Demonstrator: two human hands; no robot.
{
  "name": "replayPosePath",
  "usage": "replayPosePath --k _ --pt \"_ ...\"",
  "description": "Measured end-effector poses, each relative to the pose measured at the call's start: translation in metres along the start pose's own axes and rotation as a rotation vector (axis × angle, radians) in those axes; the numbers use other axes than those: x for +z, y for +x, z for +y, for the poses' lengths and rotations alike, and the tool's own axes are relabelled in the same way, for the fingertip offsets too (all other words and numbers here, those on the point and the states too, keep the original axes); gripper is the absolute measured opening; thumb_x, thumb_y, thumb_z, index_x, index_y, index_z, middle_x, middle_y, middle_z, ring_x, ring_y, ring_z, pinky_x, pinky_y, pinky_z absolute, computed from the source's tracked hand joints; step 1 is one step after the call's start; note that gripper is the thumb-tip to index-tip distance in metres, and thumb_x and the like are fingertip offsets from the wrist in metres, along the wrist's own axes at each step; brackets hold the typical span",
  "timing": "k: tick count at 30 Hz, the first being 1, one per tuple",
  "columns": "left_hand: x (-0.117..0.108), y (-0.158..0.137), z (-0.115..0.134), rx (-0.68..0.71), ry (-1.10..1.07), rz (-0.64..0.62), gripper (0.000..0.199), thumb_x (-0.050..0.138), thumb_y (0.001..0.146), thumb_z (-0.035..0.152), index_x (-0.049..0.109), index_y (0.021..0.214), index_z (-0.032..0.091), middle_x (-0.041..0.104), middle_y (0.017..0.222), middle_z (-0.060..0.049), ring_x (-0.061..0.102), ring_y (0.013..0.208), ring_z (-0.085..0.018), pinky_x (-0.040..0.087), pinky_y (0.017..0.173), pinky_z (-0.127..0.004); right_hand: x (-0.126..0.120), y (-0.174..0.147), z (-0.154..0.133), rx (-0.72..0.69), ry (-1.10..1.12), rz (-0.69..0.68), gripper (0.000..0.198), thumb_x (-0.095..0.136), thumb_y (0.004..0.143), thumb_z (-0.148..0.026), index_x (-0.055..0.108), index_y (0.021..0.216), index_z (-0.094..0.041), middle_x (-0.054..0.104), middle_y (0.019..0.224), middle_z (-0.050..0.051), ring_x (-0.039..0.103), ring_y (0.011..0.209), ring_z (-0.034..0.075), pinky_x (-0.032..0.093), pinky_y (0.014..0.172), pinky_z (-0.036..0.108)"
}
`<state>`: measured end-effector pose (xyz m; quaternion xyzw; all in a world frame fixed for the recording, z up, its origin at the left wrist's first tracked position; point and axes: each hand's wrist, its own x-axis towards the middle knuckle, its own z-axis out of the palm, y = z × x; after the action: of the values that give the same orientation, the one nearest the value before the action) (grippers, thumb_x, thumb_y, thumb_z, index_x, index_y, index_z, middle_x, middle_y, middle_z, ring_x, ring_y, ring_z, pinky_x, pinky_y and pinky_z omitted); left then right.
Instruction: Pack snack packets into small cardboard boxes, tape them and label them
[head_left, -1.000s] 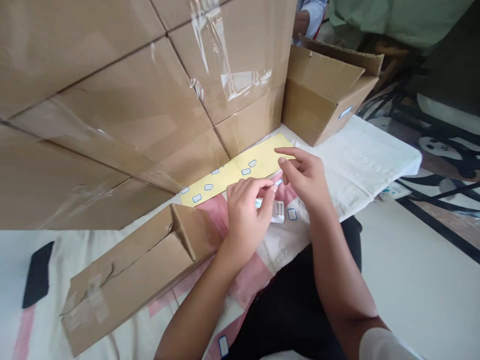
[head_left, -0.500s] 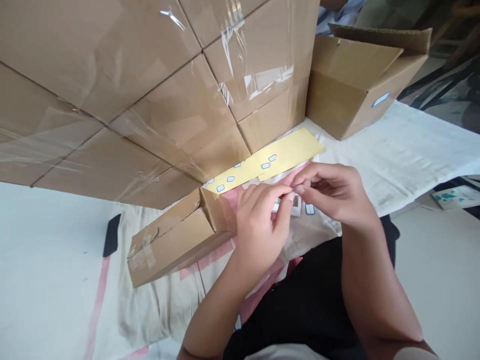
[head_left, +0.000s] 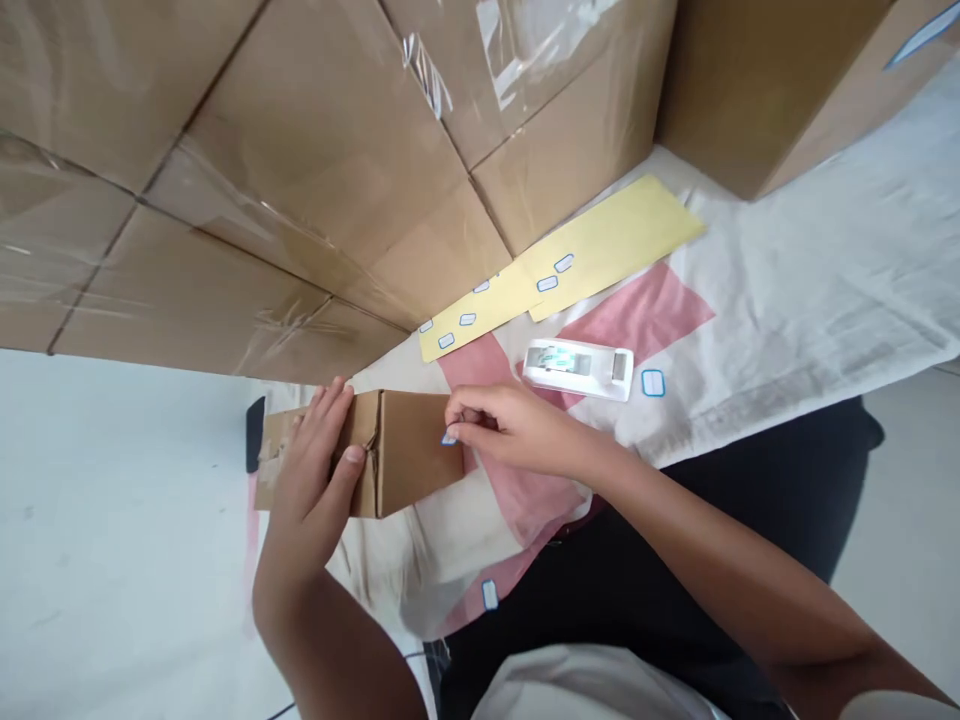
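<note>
A small cardboard box (head_left: pixel 416 450) lies on the cloth, its taped flaps on the upper side. My left hand (head_left: pixel 311 480) rests over those flaps with its fingers stretched out and the thumb apart. At the box's right end, my right hand (head_left: pixel 499 425) pinches a small blue-edged sticker (head_left: pixel 448 438) between thumb and fingers, right against the cardboard. Part of the sticker is hidden by the fingertips. Beyond the right hand lies a white plastic device (head_left: pixel 577 368) with a clear window. Yellow sheets (head_left: pixel 622 245) carry several more such stickers.
Large taped cartons (head_left: pixel 322 150) stand stacked like a wall behind the work area. Another carton (head_left: pixel 765 90) is at the upper right. Single stickers lie on the white cloth (head_left: pixel 810 260) and the pink strip (head_left: pixel 517 500). A black object (head_left: pixel 255 432) sits behind the small box.
My hands have parted. The left moved left onto the small box, which now lies turned; the right brought the sticker down-left to its end. The white device is uncovered, and the view has shifted.
</note>
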<state>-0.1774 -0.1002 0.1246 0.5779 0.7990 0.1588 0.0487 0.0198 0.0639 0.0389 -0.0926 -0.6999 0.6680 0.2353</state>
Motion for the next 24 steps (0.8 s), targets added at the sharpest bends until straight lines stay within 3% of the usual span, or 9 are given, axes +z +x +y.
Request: replayPosePath --k 4,11,24 --pt "0.001 0.000 0.008 -0.008 0.005 0.032 0.055 0.048 0.102 0.032 0.039 0.154 0.046 0.038 0.165 0.005 0.031 0.154 -0.027 0.021 0.129 -0.051 0.018 0.005 0.005 0.054 0.043 -0.043 0.006 0.060 0.094 -0.022 0.060 0.088 -0.020 0.056 0.067 -0.006 0.050 0.062 0.010 0.034 0.058 0.024" --pt "0.005 -0.001 0.010 0.023 -0.018 0.082 0.053 0.050 0.102 0.030 0.044 0.153 0.042 0.041 0.163 0.005 0.033 0.153 -0.025 0.024 0.129 -0.047 0.039 0.013 0.006 0.097 0.179 0.031 0.006 0.059 0.092 -0.022 0.059 0.087 -0.020 0.051 0.067 -0.007 0.049 0.063 0.010 0.035 0.058 0.023" --pt "0.005 -0.002 0.006 0.020 -0.024 0.062 0.054 0.046 0.102 0.035 0.039 0.154 0.044 0.038 0.164 0.008 0.028 0.155 -0.024 0.019 0.130 -0.052 0.046 0.019 0.009 0.078 0.082 0.022 0.006 0.061 0.091 -0.018 0.059 0.086 -0.020 0.056 0.069 -0.006 0.052 0.065 0.009 0.036 0.064 0.023"
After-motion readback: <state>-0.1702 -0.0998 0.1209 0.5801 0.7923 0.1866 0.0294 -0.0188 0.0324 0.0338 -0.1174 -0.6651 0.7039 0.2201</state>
